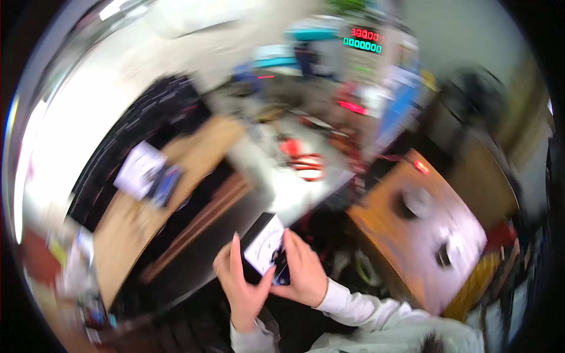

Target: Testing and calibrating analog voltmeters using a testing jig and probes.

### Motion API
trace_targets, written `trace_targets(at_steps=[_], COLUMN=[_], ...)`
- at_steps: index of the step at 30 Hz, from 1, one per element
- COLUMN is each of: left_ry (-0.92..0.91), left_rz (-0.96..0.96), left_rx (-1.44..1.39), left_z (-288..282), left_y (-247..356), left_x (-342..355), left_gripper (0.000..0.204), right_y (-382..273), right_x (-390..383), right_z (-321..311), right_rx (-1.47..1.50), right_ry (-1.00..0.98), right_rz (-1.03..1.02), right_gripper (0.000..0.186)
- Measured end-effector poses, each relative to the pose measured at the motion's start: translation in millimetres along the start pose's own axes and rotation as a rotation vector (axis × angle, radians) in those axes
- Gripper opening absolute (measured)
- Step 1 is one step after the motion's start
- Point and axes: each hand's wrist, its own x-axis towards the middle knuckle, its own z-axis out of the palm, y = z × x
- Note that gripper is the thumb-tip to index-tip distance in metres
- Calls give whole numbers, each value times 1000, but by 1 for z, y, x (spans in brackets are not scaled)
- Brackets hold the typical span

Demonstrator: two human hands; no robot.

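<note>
An analog panel meter (266, 246) with a white dial face and a black housing is held between both my hands, tilted, at the lower middle. My left hand (242, 288) has its fingers along the left side and its thumb at the lower edge. From the right, my right hand (305, 267) grips the meter with fingers on its side and the thumb below. A second meter (141, 170), with a white face and dark lower part, rests on a wooden board (120, 250) to the left. Motion blurs the picture.
On the grey bench (259, 156), a red-and-white striped round thing (308, 167) sits among blurred items. Instruments with lit digits (362, 44) stand behind. At right, a wooden table (388, 229) bears two round metal pieces (416, 202). A black fan (474, 91) stands beyond.
</note>
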Motion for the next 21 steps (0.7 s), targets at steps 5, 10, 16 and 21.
trace_targets(at_steps=[5, 10, 16, 21], left_ry=[-348, -367, -284, -710], left_rz=[115, 155, -36, -246], left_rx=[-383, -445, -468, -509], left_z=[35, 68, 61, 63], left_y=[64, 61, 48, 34], left_x=[-22, -34, -30, -39], left_gripper=[74, 9, 51, 71], right_y=[53, 129, 165, 157], right_x=[-72, -163, -199, -186], right_z=[-85, -221, -251, -248], right_rx=[-106, -806, -985, -943], right_ry=[135, 568, 721, 771], right_rz=[166, 725, 1004, 1027], right_gripper=[121, 115, 119, 118])
